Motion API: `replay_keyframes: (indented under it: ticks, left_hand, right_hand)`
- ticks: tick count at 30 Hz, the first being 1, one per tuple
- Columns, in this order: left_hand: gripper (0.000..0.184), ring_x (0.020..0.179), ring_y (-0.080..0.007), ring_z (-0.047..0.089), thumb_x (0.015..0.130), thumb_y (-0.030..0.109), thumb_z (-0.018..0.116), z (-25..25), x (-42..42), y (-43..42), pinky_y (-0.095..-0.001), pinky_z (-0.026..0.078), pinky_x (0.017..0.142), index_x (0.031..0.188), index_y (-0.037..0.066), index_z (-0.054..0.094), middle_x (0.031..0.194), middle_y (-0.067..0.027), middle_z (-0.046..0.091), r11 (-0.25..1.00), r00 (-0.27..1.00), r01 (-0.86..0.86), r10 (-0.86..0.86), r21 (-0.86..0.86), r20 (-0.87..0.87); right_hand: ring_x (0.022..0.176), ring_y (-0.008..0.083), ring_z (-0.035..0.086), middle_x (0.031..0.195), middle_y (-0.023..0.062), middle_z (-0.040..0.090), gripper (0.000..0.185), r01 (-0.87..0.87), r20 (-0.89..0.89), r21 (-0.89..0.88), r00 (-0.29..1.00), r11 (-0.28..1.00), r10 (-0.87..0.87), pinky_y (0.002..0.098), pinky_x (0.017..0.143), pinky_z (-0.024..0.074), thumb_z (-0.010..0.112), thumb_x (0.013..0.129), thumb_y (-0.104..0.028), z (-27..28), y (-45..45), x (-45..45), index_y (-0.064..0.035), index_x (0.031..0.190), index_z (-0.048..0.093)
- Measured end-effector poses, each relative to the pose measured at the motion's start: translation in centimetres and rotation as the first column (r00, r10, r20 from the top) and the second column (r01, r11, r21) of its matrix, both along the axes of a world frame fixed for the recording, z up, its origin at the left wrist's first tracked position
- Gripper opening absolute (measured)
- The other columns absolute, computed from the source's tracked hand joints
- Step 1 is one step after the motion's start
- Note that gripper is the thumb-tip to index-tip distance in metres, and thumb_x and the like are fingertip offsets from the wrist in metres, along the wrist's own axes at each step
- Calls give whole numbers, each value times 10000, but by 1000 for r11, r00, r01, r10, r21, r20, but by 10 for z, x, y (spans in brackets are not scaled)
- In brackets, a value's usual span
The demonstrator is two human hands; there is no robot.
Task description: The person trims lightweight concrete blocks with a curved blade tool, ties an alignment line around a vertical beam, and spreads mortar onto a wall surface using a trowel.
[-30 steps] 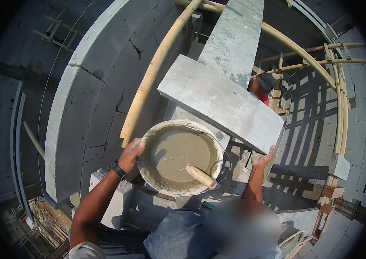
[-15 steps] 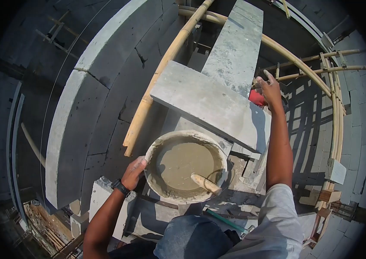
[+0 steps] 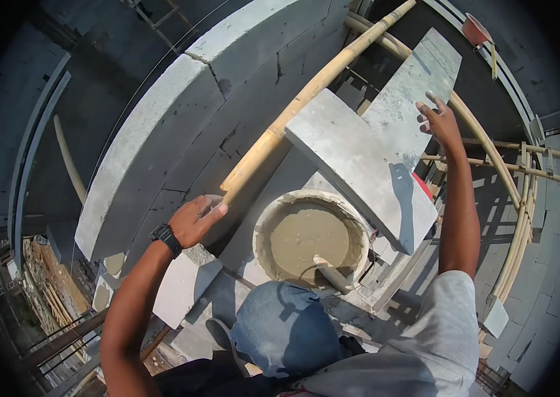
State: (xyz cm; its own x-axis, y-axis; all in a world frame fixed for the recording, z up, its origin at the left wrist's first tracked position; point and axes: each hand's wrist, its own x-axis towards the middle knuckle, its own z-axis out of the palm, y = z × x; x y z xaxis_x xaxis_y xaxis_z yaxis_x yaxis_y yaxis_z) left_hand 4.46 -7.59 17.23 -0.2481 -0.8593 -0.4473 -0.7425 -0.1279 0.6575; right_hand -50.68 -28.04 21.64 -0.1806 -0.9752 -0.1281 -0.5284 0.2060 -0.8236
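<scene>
My left hand (image 3: pixel 199 218), with a dark watch on its wrist, is at the lower end of a bamboo pole (image 3: pixel 273 135), fingers apart and holding nothing. My right hand (image 3: pixel 440 124) is raised over a grey plank (image 3: pixel 419 86), fingers spread and empty. Between my arms stands a bucket (image 3: pixel 261 228) of wet grey mortar (image 3: pixel 310 239), with a handle (image 3: pixel 333 274) sticking out of it. A large pale block (image 3: pixel 353 155) lies tilted just beyond the bucket, with an arm's shadow on its right end.
A curved block wall (image 3: pixel 154 142) runs along the left. Bamboo rails (image 3: pixel 488 145) cross the right side. A cut block (image 3: pixel 184 281) sits below my left hand. Something red (image 3: pixel 423 187) shows behind the large block. A reddish bucket (image 3: pixel 476 30) is at the top right.
My right hand has left the block's right end and risen over the plank. My left hand has let go of the bucket rim and moved to the pole's end. The view has turned.
</scene>
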Motion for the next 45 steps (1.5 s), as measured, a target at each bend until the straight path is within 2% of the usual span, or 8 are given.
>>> replay_keyframes:
  ticks: [7, 16, 18, 20, 22, 30, 37, 45]
  left_hand:
    - [737, 1270, -377, 594, 1032, 602, 449, 16, -18, 6, -462, 453, 1077, 1401, -26, 564, 1335, -264, 628, 968, 975, 220, -222, 116, 6]
    - [743, 1269, -261, 583, 1057, 623, 406, -68, -55, 2, -399, 446, 1078, 1428, -8, 537, 1387, -153, 617, 823, 927, 160, 64, 545, -368]
    - [734, 1259, -220, 570, 1075, 598, 391, -81, -67, -15, -372, 434, 1087, 1440, -24, 525, 1397, -120, 600, 859, 901, 208, 17, 467, -433]
    - [714, 1239, -208, 584, 1083, 577, 396, -87, -79, -29, -339, 429, 1079, 1410, -38, 556, 1359, -133, 621, 864, 919, 138, 70, 483, -388]
    - [658, 1041, -160, 640, 1081, 568, 416, -108, -91, -47, -301, 500, 905, 1256, -28, 632, 1169, -93, 686, 947, 879, 118, 41, 300, -475]
    - [623, 758, -104, 554, 1093, 543, 392, -76, -194, -91, -266, 427, 714, 1011, -6, 676, 859, -13, 648, 915, 720, 349, -121, 205, -684]
    - [802, 820, -116, 616, 1054, 692, 305, -34, -290, -81, -260, 465, 784, 1348, -10, 558, 958, -56, 684, 736, 613, 612, -210, 289, -761]
    - [908, 1032, -233, 642, 983, 787, 352, -81, -326, -62, -385, 499, 892, 1453, 32, 534, 1244, -106, 622, 690, 663, 687, -465, 229, -587]
  right_hand:
    - [985, 237, 670, 1059, 161, 716, 732, -161, 45, 621, 984, 767, 170, 371, 942, 512, 700, 939, -545, -54, 231, 55, 11, 1402, 584]
    - [728, 118, 569, 816, 49, 624, 375, 108, 118, 392, 979, 914, -167, 306, 695, 485, 690, 986, -372, -85, 337, 79, -14, 1098, 685]
    - [684, 97, 548, 817, 29, 617, 396, 138, 499, 438, 785, 888, -368, 285, 660, 495, 687, 987, -363, -62, 341, 90, -8, 1160, 661]
    - [641, 82, 523, 784, 1, 579, 492, 121, 877, 343, 315, 931, -364, 265, 608, 483, 714, 968, -406, -65, 357, 96, 15, 1206, 625]
    - [623, 88, 524, 748, -11, 534, 577, -11, 942, 329, -59, 944, -329, 276, 593, 476, 722, 957, -459, -32, 359, 106, 49, 1206, 612]
    - [667, 94, 500, 804, 42, 556, 783, 409, 695, 319, 513, 855, -504, 253, 587, 393, 742, 853, -655, 55, 373, 155, 54, 1173, 649]
    - [675, 101, 520, 887, 36, 595, 495, 711, 832, 176, 262, 681, -489, 291, 608, 453, 652, 1010, -399, 131, 443, 130, 28, 1252, 590]
    - [619, 86, 447, 771, 9, 502, 627, 953, 544, -10, 260, 304, -798, 244, 564, 390, 609, 985, -545, 203, 545, 77, 5, 1286, 622]
